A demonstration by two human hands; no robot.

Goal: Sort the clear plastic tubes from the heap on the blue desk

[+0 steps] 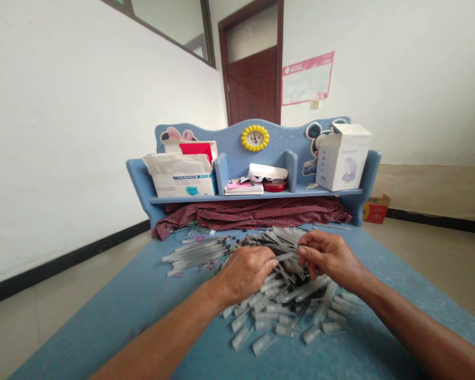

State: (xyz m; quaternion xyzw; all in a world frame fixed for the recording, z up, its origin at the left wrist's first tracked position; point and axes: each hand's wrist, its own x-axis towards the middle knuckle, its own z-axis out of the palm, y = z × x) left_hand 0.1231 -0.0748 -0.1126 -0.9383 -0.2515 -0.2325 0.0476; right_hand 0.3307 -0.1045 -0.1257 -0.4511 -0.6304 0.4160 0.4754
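My left hand [247, 269] is closed in a pinch on a translucent pen barrel [285, 257], which points right toward my other hand. Fingers bent, my right hand [328, 258] pinches something small and dark that I cannot make out. Beneath both hands lies a loose heap of clear pen barrels [309, 287] and thin dark pieces. Several clear pen caps [263, 344] are scattered along the near side of the heap. To the left of my left hand, pens with dark ends [200, 256] lie side by side in a bundle.
A blue table [174, 327] carries everything. At its back stands a shelf [221, 199] with a mask box [182, 182], a white carton [342, 161], papers and a red tin [275, 186]. Checked cloth [253, 214] is bunched under the shelf.
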